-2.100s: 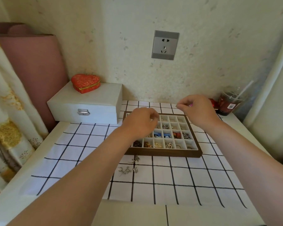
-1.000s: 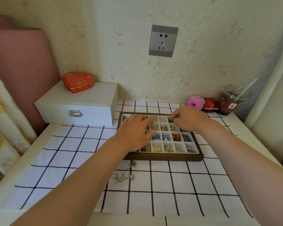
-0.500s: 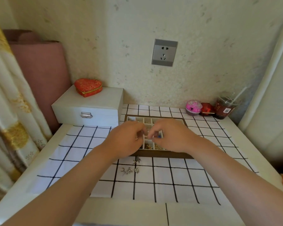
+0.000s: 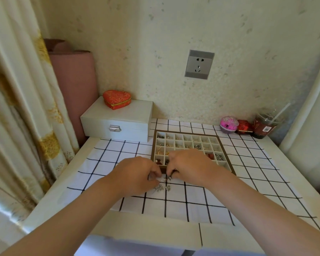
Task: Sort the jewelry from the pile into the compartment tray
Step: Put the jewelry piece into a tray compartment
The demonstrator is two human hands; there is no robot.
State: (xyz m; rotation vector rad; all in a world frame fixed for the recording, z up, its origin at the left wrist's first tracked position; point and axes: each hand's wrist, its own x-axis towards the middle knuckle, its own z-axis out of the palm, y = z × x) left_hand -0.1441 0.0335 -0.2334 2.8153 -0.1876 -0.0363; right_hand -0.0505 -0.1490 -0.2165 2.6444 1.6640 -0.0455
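The wooden compartment tray [image 4: 185, 131] lies on the checked cloth [image 4: 201, 204], with small jewelry in many of its cells. Just in front of its near left corner lie a few silver pieces of the pile [image 4: 162, 187]. My right hand [image 4: 189, 165] reaches over the tray's front edge and pinches a dark silver piece [image 4: 168, 177] at the cloth. My left hand [image 4: 137, 174] is right beside it, fingers curled down onto the cloth next to the pile. Whether the left fingers hold anything is hidden.
A white latched box [image 4: 118, 122] with a red heart-shaped box [image 4: 116, 99] on it stands at the back left. At the back right are a pink ball [image 4: 229, 124], a small red box [image 4: 244, 126] and a drink cup with straw [image 4: 265, 124]. A curtain [image 4: 22, 117] hangs at the left.
Both hands have dropped from above the tray's front cells to the cloth in front of it, at the pile. The right fingers now pinch a piece there. The camera view shifted.
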